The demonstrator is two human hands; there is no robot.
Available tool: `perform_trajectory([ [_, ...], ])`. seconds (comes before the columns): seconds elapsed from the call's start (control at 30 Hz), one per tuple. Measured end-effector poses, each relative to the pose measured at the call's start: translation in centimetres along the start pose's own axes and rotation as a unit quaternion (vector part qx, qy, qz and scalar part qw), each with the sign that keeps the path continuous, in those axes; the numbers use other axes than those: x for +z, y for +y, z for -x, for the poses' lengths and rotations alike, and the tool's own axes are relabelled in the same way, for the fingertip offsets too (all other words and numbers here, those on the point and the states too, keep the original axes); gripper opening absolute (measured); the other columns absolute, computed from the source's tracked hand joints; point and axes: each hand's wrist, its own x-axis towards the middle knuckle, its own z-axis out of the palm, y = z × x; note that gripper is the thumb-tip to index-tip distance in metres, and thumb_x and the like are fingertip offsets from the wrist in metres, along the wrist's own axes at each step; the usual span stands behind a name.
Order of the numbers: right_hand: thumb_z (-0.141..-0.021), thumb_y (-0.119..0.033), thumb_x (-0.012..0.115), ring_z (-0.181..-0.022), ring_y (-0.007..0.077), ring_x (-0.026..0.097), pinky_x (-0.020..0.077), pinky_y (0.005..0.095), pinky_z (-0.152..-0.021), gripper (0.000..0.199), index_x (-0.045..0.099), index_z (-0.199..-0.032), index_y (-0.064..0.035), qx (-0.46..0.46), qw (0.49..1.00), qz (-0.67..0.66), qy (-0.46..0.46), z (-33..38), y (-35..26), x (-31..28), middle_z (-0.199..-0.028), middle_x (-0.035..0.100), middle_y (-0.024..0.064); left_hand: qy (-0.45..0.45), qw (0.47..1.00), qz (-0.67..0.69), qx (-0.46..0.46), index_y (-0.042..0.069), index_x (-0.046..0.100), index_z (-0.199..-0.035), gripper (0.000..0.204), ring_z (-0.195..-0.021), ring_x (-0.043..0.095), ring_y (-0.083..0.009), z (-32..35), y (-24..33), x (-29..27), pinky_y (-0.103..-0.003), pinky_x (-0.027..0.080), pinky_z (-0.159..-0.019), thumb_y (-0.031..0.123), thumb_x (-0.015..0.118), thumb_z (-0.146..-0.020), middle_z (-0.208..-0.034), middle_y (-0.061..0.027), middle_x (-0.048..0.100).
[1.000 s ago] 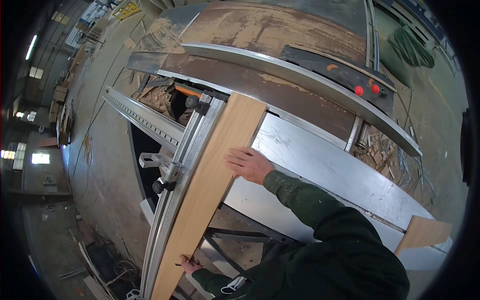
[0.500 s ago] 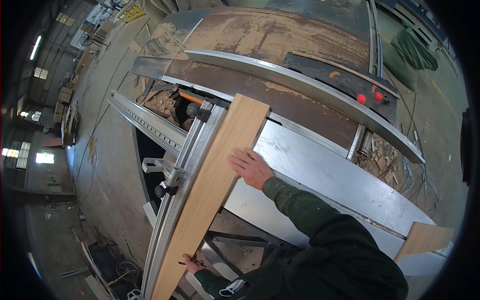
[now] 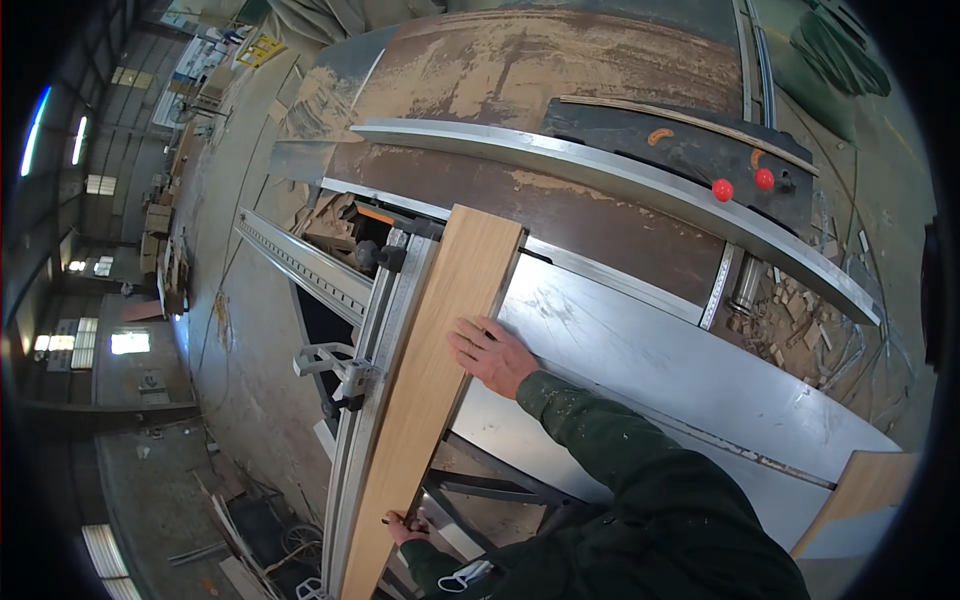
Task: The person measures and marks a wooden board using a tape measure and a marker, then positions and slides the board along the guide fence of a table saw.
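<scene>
A long wooden board (image 3: 440, 330) lies along the metal crosscut fence (image 3: 372, 375) of a sliding table saw. My right hand (image 3: 492, 358) is spread on the board's face near its right edge, with the fingers stretched out and gripping nothing. Lower down, my left hand (image 3: 408, 528) is closed at the board's right edge. From its fingers a thin dark stick, like a pencil, pokes out over the wood; the rest of it is hidden. A grey flip stop (image 3: 345, 372) sits on the fence, left of the board.
Beyond the silver sliding table (image 3: 600, 310) runs a long metal rip fence (image 3: 620, 170) beside two red knobs (image 3: 723, 190). Sawdust covers the brown saw top (image 3: 560, 60). Offcuts (image 3: 790, 310) lie on the floor at right. Another wooden panel (image 3: 865, 485) stands at lower right.
My view has shifted, so the board, fence and left side appear moved in the picture. Both hands keep nearly the same places on the board.
</scene>
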Motion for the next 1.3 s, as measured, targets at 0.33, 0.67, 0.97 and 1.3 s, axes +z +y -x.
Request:
perform_trajectory([
  [0.33,-0.090,-0.016,0.056,-0.145,0.0276,0.041,0.0271,0.0467,-0.123,0.041,0.059,-0.130,-0.0045,-0.018,0.999,0.038,-0.001,-0.3,-0.1,0.7,-0.141,0.057,0.0080,-0.024,0.999,0.042,0.001,0.017,0.059,-0.109,0.040,-0.043,0.034,-0.0133,-0.6,-0.1,-0.7,-0.028,0.031,-0.043,0.055,0.047,-0.105,-0.071,-0.0045,0.062],
  [0.67,-0.090,-0.014,0.057,-0.145,0.0272,0.041,0.0269,0.0474,-0.123,0.042,0.058,-0.131,-0.0052,-0.019,0.999,0.026,-0.009,-0.8,-0.5,0.8,-0.142,0.055,0.0072,-0.011,1.000,0.010,0.010,0.018,0.058,-0.109,0.049,-0.042,0.036,-0.0136,-2.0,-0.4,-1.2,-0.031,0.035,-0.043,0.065,0.046,-0.102,-0.074,-0.0048,0.067],
  [0.97,-0.085,-0.015,0.062,-0.145,0.0283,0.042,0.0286,0.0469,-0.122,0.045,0.061,-0.130,-0.0075,-0.025,1.000,0.001,-0.007,-2.0,-1.3,0.3,-0.145,0.055,0.0063,-0.018,0.999,0.047,0.000,0.020,0.058,-0.107,0.038,-0.042,0.033,-0.0121,-3.2,0.3,-2.3,-0.030,0.036,-0.041,0.057,0.052,-0.103,-0.076,-0.0084,0.070],
  [1.3,-0.088,-0.020,0.067,-0.144,0.0282,0.043,0.0316,0.0467,-0.120,0.041,0.063,-0.127,-0.0090,-0.020,1.000,-0.013,-0.015,-3.7,-1.6,1.4,-0.145,0.057,0.0067,-0.013,0.997,0.070,0.019,0.017,0.059,-0.104,0.040,-0.042,0.035,-0.0130,-3.7,1.0,-0.6,-0.030,0.037,-0.040,0.056,0.056,-0.102,-0.073,-0.0075,0.067],
])
